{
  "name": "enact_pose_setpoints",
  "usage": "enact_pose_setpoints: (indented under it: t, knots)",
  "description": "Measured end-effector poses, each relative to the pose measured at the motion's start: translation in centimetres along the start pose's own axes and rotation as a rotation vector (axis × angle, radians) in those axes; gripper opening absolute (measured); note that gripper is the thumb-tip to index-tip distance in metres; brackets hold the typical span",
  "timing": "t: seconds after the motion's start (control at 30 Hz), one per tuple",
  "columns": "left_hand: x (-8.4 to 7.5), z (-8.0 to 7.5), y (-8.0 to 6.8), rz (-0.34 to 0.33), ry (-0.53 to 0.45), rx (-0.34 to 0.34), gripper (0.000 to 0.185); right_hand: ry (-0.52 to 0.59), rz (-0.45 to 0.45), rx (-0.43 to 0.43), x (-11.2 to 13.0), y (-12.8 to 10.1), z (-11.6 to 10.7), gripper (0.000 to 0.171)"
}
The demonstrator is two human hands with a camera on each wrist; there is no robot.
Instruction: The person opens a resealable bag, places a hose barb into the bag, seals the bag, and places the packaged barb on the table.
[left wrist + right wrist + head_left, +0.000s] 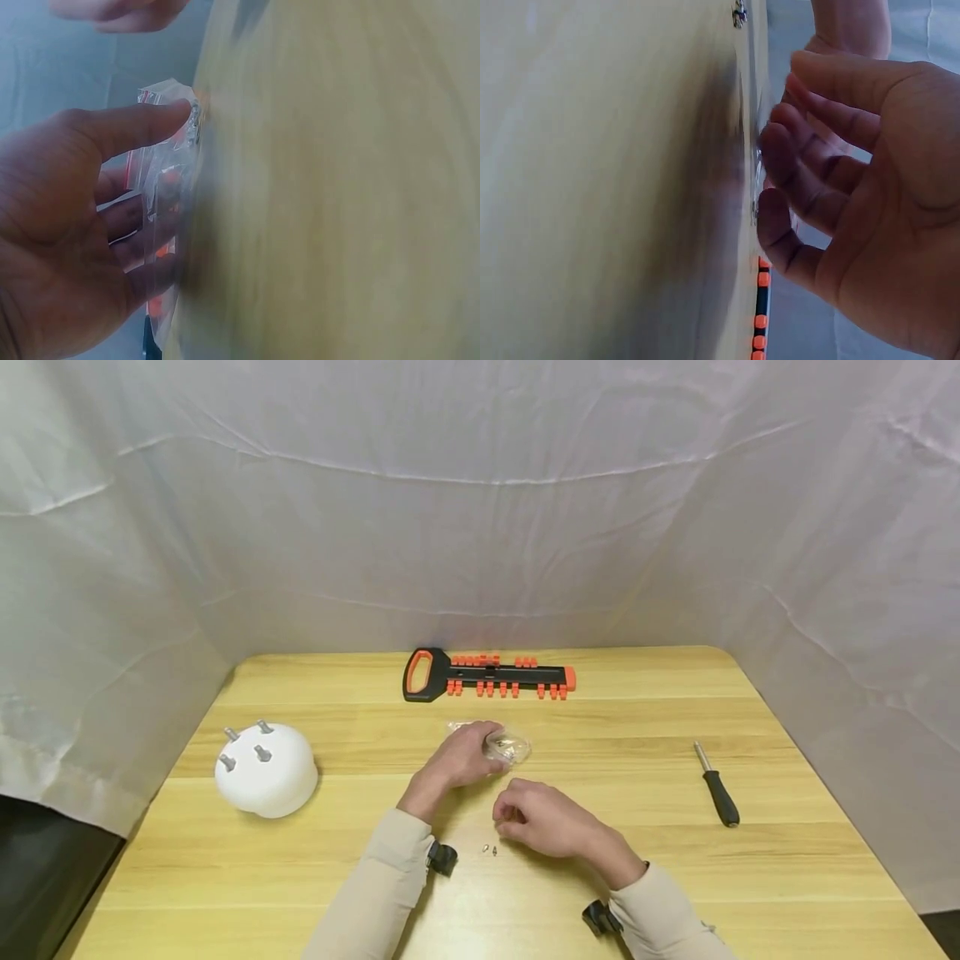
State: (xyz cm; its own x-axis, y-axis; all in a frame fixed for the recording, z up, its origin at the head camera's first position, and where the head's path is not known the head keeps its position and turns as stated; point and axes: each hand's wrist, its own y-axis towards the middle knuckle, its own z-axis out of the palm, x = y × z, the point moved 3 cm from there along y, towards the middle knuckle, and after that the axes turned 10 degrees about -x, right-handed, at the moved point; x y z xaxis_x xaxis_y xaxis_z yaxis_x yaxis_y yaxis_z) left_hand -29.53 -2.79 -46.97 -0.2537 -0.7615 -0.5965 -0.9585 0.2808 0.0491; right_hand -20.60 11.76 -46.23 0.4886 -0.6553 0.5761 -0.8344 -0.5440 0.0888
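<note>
A clear plastic zip bag point(510, 747) with small metal pieces inside lies on the wooden table. My left hand point(467, 753) holds it, the thumb over one side and the fingers behind it, as the left wrist view shows with the bag point(166, 150). To the right and nearer me is my right hand point(551, 820), just above the table. Its fingers are loosely curled, and I see nothing between them in the right wrist view. Two tiny metal fittings point(494, 851) lie on the table beside the right hand, toward me.
A black tool holder with orange clips point(510, 676) lies at the table's back. On the left stands a white rounded piece point(273, 785) with several metal pegs on top. A black-handled screwdriver point(720, 795) lies at the right. Pale fabric point(480, 527) encloses the table.
</note>
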Motion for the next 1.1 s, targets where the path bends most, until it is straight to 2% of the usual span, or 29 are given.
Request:
enact_pose_setpoints:
  t: [0.17,0.67,0.97,1.1]
  knots:
    - [0.0,0.0,0.1,-0.006,-0.004,0.006,0.066,-0.028,-0.015,0.045,0.5,-0.4,0.5,0.005]
    - [0.0,0.0,0.1,-0.006,-0.011,0.001,0.065,-0.097,-0.053,0.049,1.5,-0.5,1.1,0.010]
    - [0.0,0.0,0.1,-0.013,-0.013,-0.002,0.066,-0.121,-0.069,0.042,1.7,-0.4,1.3,0.006]
    - [0.0,0.1,0.0,-0.015,-0.015,0.003,0.065,-0.141,-0.079,0.066,1.7,-0.5,1.4,0.009]
